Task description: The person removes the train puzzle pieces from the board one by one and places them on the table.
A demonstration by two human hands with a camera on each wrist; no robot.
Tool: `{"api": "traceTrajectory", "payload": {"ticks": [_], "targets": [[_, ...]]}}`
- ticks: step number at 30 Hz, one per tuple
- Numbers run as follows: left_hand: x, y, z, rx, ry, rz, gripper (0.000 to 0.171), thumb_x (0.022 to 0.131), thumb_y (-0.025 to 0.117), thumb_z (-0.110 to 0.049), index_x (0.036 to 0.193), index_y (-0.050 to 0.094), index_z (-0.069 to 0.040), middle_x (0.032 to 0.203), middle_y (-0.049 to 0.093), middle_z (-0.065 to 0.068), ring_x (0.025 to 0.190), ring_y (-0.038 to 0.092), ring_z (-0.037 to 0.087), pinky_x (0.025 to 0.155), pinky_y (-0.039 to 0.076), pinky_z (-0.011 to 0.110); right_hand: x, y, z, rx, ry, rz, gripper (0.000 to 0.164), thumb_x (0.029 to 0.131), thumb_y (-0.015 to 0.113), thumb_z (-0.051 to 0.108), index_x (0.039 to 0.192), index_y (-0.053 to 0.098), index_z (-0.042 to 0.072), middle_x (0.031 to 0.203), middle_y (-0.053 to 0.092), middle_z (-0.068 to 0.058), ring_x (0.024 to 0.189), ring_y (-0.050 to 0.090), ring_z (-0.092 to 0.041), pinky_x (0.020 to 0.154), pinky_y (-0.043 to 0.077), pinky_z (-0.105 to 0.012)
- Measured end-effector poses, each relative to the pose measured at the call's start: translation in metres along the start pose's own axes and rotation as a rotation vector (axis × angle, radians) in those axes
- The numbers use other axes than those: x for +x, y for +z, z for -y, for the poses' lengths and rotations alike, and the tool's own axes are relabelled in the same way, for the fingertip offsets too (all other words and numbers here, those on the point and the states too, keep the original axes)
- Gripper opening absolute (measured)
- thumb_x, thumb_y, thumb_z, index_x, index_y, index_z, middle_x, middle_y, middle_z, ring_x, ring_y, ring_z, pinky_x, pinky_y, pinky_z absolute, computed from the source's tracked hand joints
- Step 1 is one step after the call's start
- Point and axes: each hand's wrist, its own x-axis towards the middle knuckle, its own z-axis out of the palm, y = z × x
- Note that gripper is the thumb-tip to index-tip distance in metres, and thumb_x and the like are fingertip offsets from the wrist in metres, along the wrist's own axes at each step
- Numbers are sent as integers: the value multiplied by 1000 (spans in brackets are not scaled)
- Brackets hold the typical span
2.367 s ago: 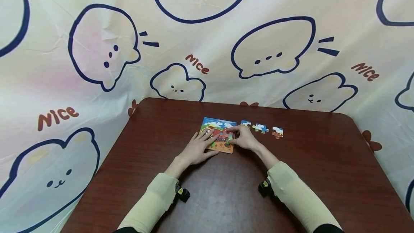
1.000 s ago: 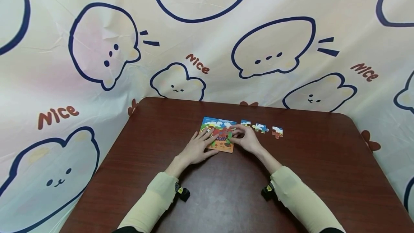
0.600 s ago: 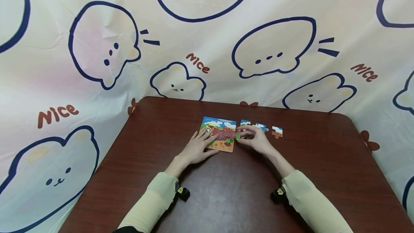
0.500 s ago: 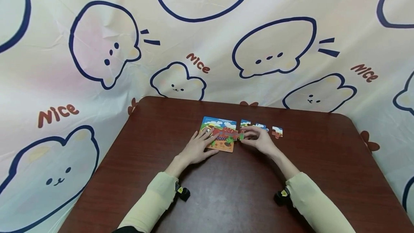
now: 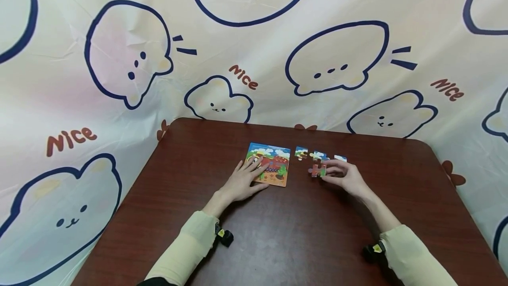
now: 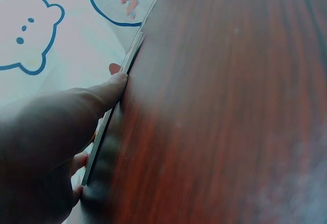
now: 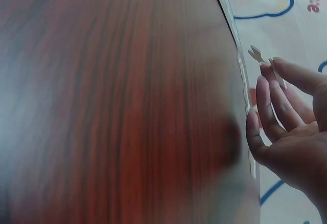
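A colourful picture puzzle board (image 5: 274, 169) lies on the brown table (image 5: 278, 237). My left hand (image 5: 243, 181) lies flat on the board's left part, fingers straight; in the left wrist view its thumb (image 6: 110, 90) touches the board's edge (image 6: 130, 55). To the right of the board, my right hand (image 5: 344, 175) pinches a red and green puzzle piece (image 5: 317, 170) just above the table. That piece (image 7: 278, 75) shows edge-on between the fingertips in the right wrist view.
Three loose pieces lie in a row behind the right hand: one (image 5: 301, 152) next to the board, one (image 5: 319, 156) in the middle, one (image 5: 340, 158) partly hidden by the fingers. A cartoon-print cloth (image 5: 254, 47) hangs behind and around the table.
My right hand has drawn the red and green piece off the board's right edge and carried it right, in front of the loose pieces. The left hand has stayed put.
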Motion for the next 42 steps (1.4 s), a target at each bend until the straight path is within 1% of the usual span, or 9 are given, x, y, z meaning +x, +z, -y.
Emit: {"api": "traceTrajectory", "payload": {"ticks": [4,9,14,23,26,30,34,37,42], "targets": [[0,-1,0,-6,0,-5,72,110,63,-50,173,38,-25,184,26,7,174,16,34,139,12,66,-9,-14,-3,-37,25,-18,52,101,81,11,146,63,-5,106,84,11,104,75,1,87,57,-13],[0,-1,0,-1,-5,-6,73,110,63,-51,173,38,-25,184,26,7,174,16,33,140,12,65,-19,-25,-7,-51,25,-41,53,101,80,9,148,62,-6,110,83,14,101,74,3,86,58,-13],[0,-1,0,-4,-8,3,72,110,62,-51,173,38,-26,185,25,6,175,14,33,140,11,65,-26,-33,-9,-70,27,-56,53,100,81,8,148,62,-6,112,85,7,101,74,4,85,57,-14],[0,1,0,-7,-9,4,72,110,62,-52,173,38,-26,185,25,6,175,14,33,140,12,65,-30,-42,-13,-163,53,-51,52,100,80,8,147,63,-5,114,83,-18,98,72,5,85,54,-13],[-1,1,0,-9,-6,2,72,110,62,-52,173,39,-25,185,26,6,175,15,33,140,12,65,-30,-43,-13,-191,53,-50,52,100,80,9,148,63,-4,117,81,-21,97,71,4,84,55,-13],[-1,0,0,-6,-4,0,72,110,63,-51,173,40,-25,184,26,6,175,14,33,139,12,65,-29,-43,-14,-300,13,-60,48,100,81,8,143,67,-5,117,79,-22,92,69,1,80,57,-16],[-2,0,-1,2,-2,1,72,110,63,-51,173,39,-24,184,26,7,174,14,34,139,13,66,-29,-44,-15,-466,-24,-79,44,98,83,10,139,70,-3,113,78,-20,89,69,-8,76,57,-19],[-2,0,0,4,-1,0,72,110,63,-51,173,39,-24,184,27,7,174,14,34,139,13,66,-29,-43,-16,-556,-36,-86,44,97,84,10,138,71,-2,116,78,-20,95,73,-20,78,59,-24],[-2,0,-1,-8,-2,-4,72,110,63,-52,172,40,-24,183,29,7,175,14,34,139,13,66,-29,-43,-16,-632,-63,-75,45,96,85,9,136,71,-3,128,73,-24,110,73,-35,91,63,-45]]}}
